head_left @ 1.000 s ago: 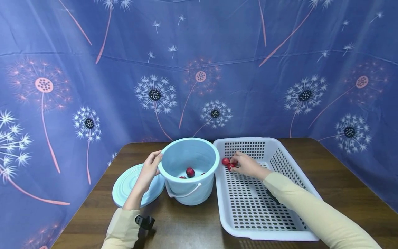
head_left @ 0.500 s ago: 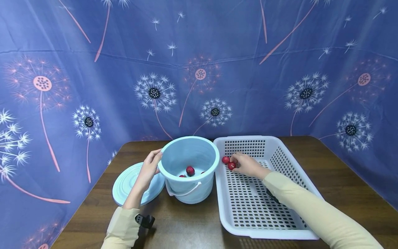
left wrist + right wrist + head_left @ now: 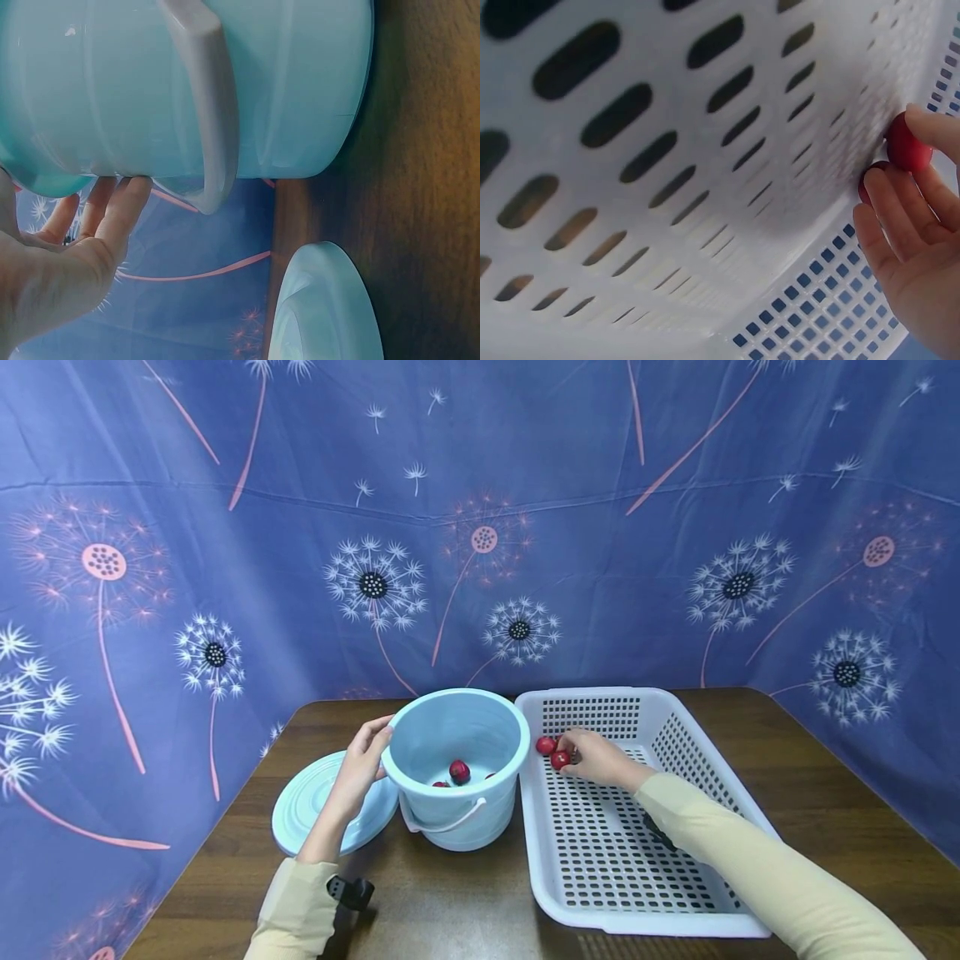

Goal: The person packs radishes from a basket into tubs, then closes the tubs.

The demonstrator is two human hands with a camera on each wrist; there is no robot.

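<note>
In the head view a light-blue bucket [image 3: 461, 827] stands upright with several small round red fruits [image 3: 459, 772] at its bottom. My left hand [image 3: 363, 764] touches the bucket's left side near the rim; in the left wrist view its fingertips [image 3: 135, 184] rest against the outer wall. My right hand [image 3: 600, 760] is inside the white perforated basket [image 3: 637, 922], by its left wall. There it pinches a red fruit [image 3: 909, 146] between thumb and fingers. Another red fruit [image 3: 546, 746] lies just beside it, partly hidden by the fingers in the right wrist view.
A round light-blue lid [image 3: 307, 802] lies on the wooden table [image 3: 450, 910] left of the bucket, partly behind my left forearm. The bucket's white handle [image 3: 450, 828] hangs down in front. A blue dandelion-patterned cloth [image 3: 600, 610] hangs behind the table.
My right hand has drawn the pinched red fruit slightly to the right, while the other fruit stays by the basket's left wall. My left hand keeps its place at the bucket.
</note>
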